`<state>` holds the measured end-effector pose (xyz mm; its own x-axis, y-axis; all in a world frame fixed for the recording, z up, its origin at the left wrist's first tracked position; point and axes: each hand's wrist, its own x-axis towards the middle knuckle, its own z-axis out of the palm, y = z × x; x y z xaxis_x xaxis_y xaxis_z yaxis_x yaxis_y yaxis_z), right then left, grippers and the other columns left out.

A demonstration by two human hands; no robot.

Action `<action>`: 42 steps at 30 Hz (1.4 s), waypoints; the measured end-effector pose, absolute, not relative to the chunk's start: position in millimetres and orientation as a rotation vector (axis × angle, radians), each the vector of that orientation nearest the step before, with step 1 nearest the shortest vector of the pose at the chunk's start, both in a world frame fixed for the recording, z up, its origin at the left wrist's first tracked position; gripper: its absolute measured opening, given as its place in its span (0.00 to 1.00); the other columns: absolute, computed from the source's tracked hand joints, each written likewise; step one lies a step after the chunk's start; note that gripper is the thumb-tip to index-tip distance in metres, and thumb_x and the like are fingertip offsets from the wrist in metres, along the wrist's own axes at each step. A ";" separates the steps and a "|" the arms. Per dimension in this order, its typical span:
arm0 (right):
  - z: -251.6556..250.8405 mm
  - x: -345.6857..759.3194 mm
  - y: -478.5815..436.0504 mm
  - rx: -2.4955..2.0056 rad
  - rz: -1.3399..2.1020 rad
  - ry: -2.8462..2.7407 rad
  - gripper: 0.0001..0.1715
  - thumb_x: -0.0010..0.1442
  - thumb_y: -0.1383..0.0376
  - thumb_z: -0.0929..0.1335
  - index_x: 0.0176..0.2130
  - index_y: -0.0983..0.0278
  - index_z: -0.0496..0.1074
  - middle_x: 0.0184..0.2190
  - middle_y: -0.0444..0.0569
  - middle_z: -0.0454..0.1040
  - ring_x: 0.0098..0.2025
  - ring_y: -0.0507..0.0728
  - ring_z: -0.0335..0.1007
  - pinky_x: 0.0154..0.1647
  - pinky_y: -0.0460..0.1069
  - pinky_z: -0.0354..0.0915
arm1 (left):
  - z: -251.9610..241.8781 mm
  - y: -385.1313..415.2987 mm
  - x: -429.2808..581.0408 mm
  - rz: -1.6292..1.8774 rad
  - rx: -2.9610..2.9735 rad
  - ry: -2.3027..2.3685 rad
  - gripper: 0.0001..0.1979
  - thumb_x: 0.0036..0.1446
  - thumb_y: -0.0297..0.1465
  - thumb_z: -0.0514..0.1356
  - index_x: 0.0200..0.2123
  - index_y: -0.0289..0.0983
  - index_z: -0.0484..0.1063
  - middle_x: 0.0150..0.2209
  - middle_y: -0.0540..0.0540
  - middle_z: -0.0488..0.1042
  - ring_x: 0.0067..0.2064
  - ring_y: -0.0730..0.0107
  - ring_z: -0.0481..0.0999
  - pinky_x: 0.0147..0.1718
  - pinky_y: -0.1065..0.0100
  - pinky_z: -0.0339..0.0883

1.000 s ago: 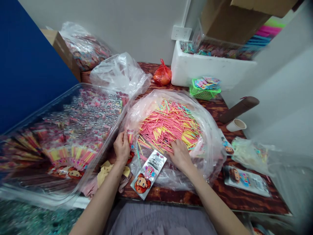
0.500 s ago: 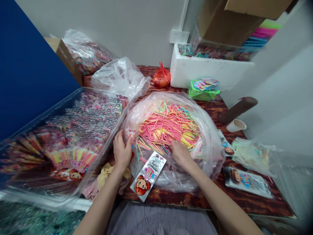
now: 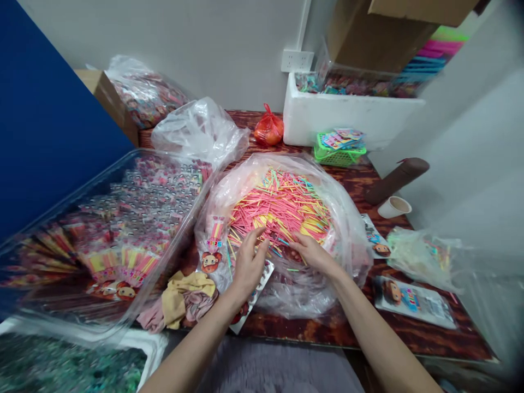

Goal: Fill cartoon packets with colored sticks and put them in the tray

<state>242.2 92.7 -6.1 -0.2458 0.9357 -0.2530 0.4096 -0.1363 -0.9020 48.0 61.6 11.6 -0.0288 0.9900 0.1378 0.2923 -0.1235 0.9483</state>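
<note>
Here we are at the tabletop (image 3: pixel 303 330), and the heap of coloured sticks (image 3: pixel 282 202) takes centre stage, pink mostly, with yellow, green and blue among them, sitting inside a wide-mouthed clear plastic bag (image 3: pixel 352 245). In from the front comes the left hand (image 3: pixel 249 267), its grip spread, thumb and fingers well apart, over the near edge of the heap. Beneath it lies a silvery printed packet (image 3: pixel 262 281), partly covered by that hand and wrist. Across to the right hand (image 3: pixel 314 254), fingers bent, fingertips down at the front of the sticks; a yellow one shows right by them, but whether this grip is pinching it, I can't tell! Over on the left side of the bag lies a filled packet (image 3: pixel 211 259), sticks visible through its clear end, a cartoon face at the near end. Beside it, a big clear bin (image 3: pixel 176 248) holds rows of similar packets (image 3: pixel 126 262), with crumpled cloths (image 3: pixel 188 297) between the bin and the left forearm. Out right, another printed packet (image 3: pixel 415 305) lies flat, a paper cup (image 3: pixel 394 208) stands farther back, and behind the heap sits a green basket (image 3: pixel 338 158) near a white foam box (image 3: pixel 347 120).
</note>
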 end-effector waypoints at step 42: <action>-20.8 216.6 39.4 -1.258 1.059 -1.479 0.12 0.65 0.64 0.62 0.38 0.60 0.74 0.38 0.49 0.77 0.45 0.58 0.72 0.49 0.51 0.64 | -14.0 7.7 8.5 0.622 2.187 1.931 0.14 0.60 0.41 0.57 0.42 0.39 0.73 0.39 0.41 0.73 0.41 0.51 0.72 0.42 0.54 0.66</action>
<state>216.6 39.4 -20.8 -0.0813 0.9915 0.1011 0.2239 0.1170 -0.9676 8.5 7.7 -14.0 0.0809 0.9761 0.2018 0.9103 -0.1548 0.3840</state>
